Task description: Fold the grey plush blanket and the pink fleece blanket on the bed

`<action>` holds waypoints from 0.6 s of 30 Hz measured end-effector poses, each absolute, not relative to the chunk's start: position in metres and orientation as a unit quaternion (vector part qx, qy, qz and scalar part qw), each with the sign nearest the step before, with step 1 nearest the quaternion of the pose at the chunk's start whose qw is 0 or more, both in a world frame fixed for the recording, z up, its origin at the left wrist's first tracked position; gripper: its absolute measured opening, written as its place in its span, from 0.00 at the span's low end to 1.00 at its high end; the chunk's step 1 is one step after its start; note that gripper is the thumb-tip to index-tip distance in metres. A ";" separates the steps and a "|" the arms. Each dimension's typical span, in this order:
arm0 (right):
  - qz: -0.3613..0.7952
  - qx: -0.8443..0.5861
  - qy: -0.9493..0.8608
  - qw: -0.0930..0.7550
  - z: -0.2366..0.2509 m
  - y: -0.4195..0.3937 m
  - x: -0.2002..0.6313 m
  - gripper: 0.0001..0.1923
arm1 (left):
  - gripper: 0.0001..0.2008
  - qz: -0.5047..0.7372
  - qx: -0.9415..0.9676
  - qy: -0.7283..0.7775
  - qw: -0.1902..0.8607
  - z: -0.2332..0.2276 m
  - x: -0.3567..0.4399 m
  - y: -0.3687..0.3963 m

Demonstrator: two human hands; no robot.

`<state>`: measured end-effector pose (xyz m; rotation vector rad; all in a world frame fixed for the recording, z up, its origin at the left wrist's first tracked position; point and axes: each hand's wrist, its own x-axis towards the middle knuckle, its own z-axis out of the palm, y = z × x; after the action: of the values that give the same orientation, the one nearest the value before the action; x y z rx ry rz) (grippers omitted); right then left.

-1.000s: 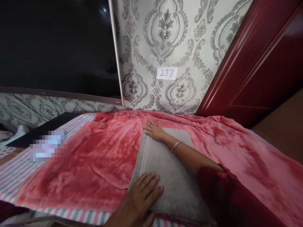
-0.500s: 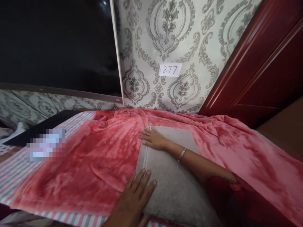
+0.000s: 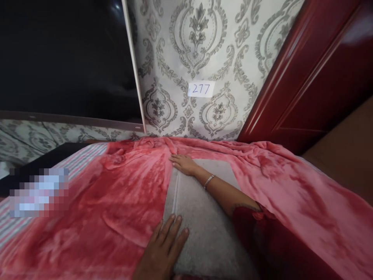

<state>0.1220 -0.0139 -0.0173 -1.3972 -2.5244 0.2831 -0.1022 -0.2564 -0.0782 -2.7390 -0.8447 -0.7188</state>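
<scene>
A grey folded towel (image 3: pixel 201 217) lies flat on a red fleece blanket (image 3: pixel 116 202). My left hand (image 3: pixel 164 245) rests palm down on the towel's near left edge, fingers spread, partly over the blanket. My right hand (image 3: pixel 182 163) lies flat on the towel's far left corner, where it meets the blanket. A thin bracelet sits on that wrist, and a dark red sleeve (image 3: pixel 262 237) covers the upper arm. Neither hand grips anything.
The blanket covers a striped pink and grey sheet (image 3: pixel 84 159). A large dark screen (image 3: pixel 64 58) hangs on the patterned wall, which carries a paper label reading 277 (image 3: pixel 201 88). A dark red door (image 3: pixel 317 77) stands at the right. A black flat object (image 3: pixel 43 159) lies at the left.
My left hand has slid a little left along the towel's near edge. My right hand drew slightly back along the left edge, then returned to the far corner.
</scene>
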 end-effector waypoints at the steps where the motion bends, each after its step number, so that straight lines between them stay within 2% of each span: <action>1: 0.093 -0.483 -0.862 0.127 -0.015 -0.015 0.122 0.27 | 0.41 -0.242 -0.923 -0.286 0.090 -0.077 -0.102 -0.256; 7: 0.044 -0.539 -0.808 0.236 -0.003 -0.035 0.175 0.29 | 0.43 -0.238 -0.929 -0.278 0.059 -0.082 -0.107 -0.252; 10: 0.050 -0.593 -0.744 0.302 -0.012 -0.065 0.237 0.31 | 0.38 -0.268 -0.921 -0.284 0.001 -0.083 -0.112 -0.252; 12: 0.063 -0.632 -0.686 0.355 -0.024 -0.091 0.278 0.32 | 0.31 -0.309 -0.892 -0.321 -0.075 -0.079 -0.117 -0.249; 15: 0.125 -0.658 -0.567 0.479 -0.043 -0.129 0.320 0.32 | 0.25 -0.357 -0.799 -0.416 -0.247 -0.064 -0.120 -0.233; 18: 0.230 -0.642 -0.459 0.569 -0.058 -0.155 0.333 0.35 | 0.29 -0.368 -0.694 -0.442 -0.433 -0.037 -0.114 -0.204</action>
<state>0.3327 -0.1546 -0.0578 -1.5085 -1.0790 0.5400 -0.1136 -0.2043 -0.0371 -3.1085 -1.9794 -1.6468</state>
